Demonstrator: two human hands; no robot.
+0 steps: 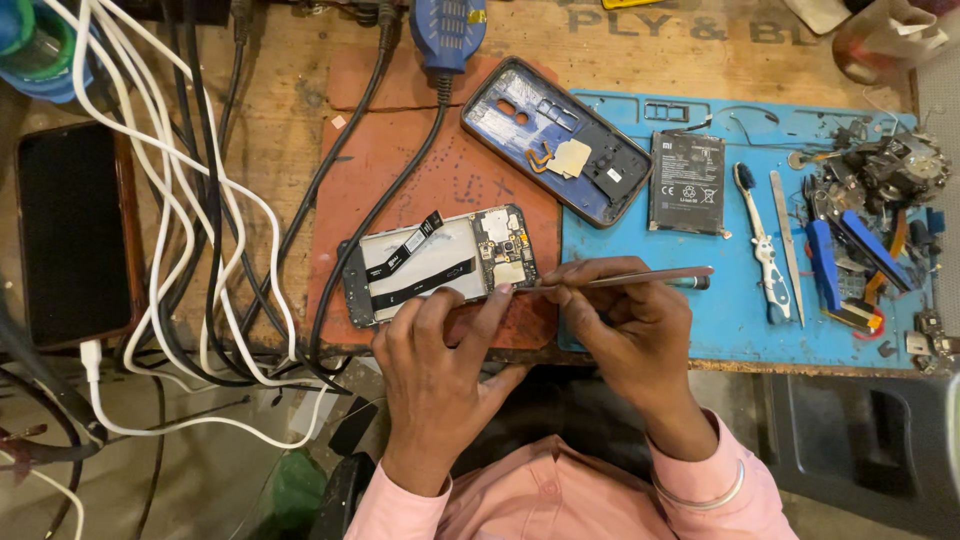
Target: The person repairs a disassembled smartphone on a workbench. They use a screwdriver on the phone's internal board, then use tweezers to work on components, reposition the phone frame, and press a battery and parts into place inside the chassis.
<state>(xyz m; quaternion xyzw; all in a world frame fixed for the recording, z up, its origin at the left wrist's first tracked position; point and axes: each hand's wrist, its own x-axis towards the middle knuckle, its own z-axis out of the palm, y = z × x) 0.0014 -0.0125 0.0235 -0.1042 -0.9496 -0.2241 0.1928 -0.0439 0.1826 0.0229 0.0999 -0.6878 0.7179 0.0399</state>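
Your opened phone (pixel 440 265) lies on the desk's red mat (pixel 400 150), back cover (pixel 555 140) and battery (pixel 686 182) already out. Your left hand (pixel 440 350) steadies it; your right grip (pixel 625 320) pinches tweezers (pixel 620 279) at the still-mounted board.

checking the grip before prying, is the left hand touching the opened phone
Touching. The head view shows the left hand with its fingers pressed against the lower edge of the opened phone, with no gap between them.
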